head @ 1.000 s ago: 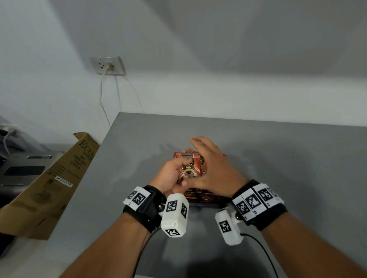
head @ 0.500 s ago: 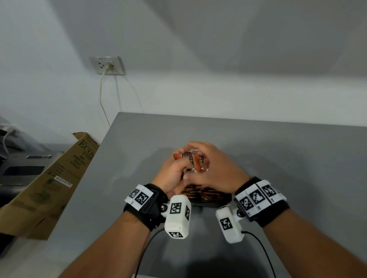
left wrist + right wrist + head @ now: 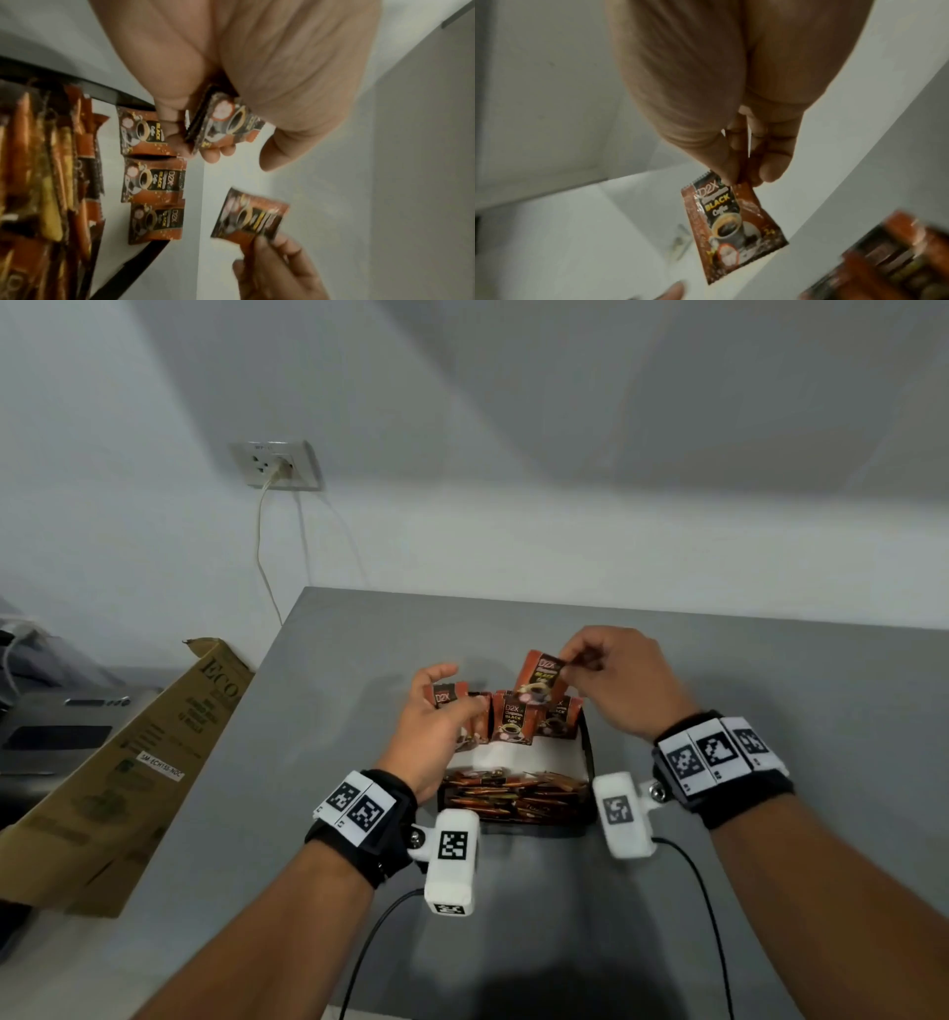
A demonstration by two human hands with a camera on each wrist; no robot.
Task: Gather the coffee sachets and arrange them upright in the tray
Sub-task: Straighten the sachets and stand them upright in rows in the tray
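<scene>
A black-rimmed tray (image 3: 585,752) with a white floor sits mid-table. Several orange-and-black coffee sachets stand upright along its far wall (image 3: 513,724), and more are packed in its near part (image 3: 513,796). My left hand (image 3: 436,711) grips a small stack of sachets (image 3: 223,123) at the tray's far left corner. My right hand (image 3: 611,680) pinches one sachet (image 3: 542,672) by its top edge and holds it upright just above the standing row; the right wrist view shows this sachet (image 3: 734,223) hanging from thumb and fingers.
The grey table (image 3: 770,711) ends at a white wall. A flattened cardboard box (image 3: 118,773) leans at the table's left edge. A wall socket (image 3: 274,464) with a plugged cord is at the back left. Cables (image 3: 719,942) trail from the wrist cameras.
Both hands were bunched together over the sachets at the tray. Now they have drawn apart: the right hand lifted one sachet up and right, the left stays with the stack, and the standing row shows.
</scene>
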